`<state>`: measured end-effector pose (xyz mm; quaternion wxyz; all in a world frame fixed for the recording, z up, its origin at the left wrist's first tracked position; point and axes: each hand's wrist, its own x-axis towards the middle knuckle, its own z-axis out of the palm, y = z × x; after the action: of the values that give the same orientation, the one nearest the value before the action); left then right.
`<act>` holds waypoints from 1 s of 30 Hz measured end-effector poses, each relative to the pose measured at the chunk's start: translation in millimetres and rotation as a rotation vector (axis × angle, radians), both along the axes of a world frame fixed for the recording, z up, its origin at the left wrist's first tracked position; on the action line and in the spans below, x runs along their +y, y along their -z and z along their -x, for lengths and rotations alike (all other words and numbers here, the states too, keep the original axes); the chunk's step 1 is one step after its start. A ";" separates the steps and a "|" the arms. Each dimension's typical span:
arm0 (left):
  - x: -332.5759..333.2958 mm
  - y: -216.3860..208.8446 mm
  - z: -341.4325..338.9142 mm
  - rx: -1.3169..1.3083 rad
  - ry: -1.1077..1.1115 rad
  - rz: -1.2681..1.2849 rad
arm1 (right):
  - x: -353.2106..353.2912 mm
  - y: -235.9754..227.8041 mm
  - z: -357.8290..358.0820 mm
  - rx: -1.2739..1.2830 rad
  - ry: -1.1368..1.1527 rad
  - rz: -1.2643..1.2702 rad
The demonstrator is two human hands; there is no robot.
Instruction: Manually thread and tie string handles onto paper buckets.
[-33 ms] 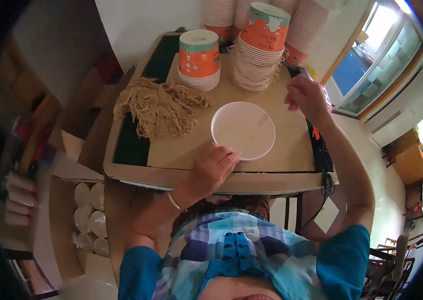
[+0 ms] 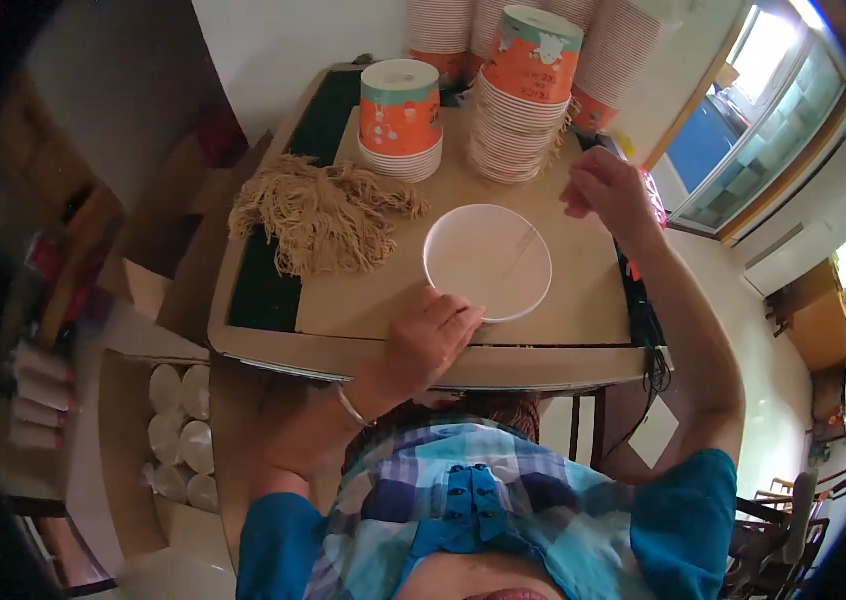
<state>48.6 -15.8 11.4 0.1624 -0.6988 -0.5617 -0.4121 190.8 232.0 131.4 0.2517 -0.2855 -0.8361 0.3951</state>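
Note:
A white round paper tub point(image 2: 488, 262) stands mouth up near the table's front edge, a thin slanting line showing inside it. At its near left rim, my left hand point(image 2: 435, 335) grips the edge with fingers bent over it. My right hand point(image 2: 608, 190) is raised beyond the tub's far right side, fingertips pressed together; whatever they hold, if anything, is too small to make out. Left of the tub lies a tangled heap of tan string point(image 2: 318, 215). Behind it sits a short stack of upturned orange and green paper tubs point(image 2: 401, 125).
A taller stack of paper tubs point(image 2: 518, 120) rises at the back, tan strands hanging beside it. More tub stacks point(image 2: 623, 60) lean against the wall. Dark cords point(image 2: 643, 300) run along the table's right edge. An open carton point(image 2: 133, 480) with several pale round items stands at lower left.
My right hand has shifted slightly left and up. My left hand stays on the tub's rim.

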 end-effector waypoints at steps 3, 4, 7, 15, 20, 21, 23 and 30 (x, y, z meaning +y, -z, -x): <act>-1.2 2.5 -9.3 0.022 -0.050 0.014 | -0.8 0.4 20.6 0.248 -0.088 0.366; -1.8 4.3 -10.7 0.047 -0.078 0.011 | -2.4 0.2 26.6 0.356 -0.129 0.517; -4.1 3.0 -13.9 0.040 -0.083 0.032 | 7.3 -1.0 37.0 0.520 -0.223 0.733; 1.6 -6.8 -25.0 0.153 -0.131 0.039 | 49.4 -34.5 47.2 0.666 -0.491 0.816; 1.4 -8.5 -37.3 0.202 -0.165 0.153 | 68.3 -73.3 64.0 0.609 -0.452 0.735; 2.7 -9.8 -39.4 0.214 -0.170 0.160 | 63.5 -74.2 66.3 0.611 -0.449 0.733; 4.7 -9.7 -41.6 0.225 -0.181 0.169 | 49.0 -71.9 77.3 0.533 -0.291 0.563; -7.2 -20.8 3.8 -0.032 -0.176 -0.071 | -48.0 -10.7 48.4 0.082 -0.231 0.338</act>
<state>44.9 -23.0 32.2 0.2137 -0.6338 -0.6086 -0.4268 142.3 184.1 142.1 0.1870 -0.2094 -0.7741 0.5674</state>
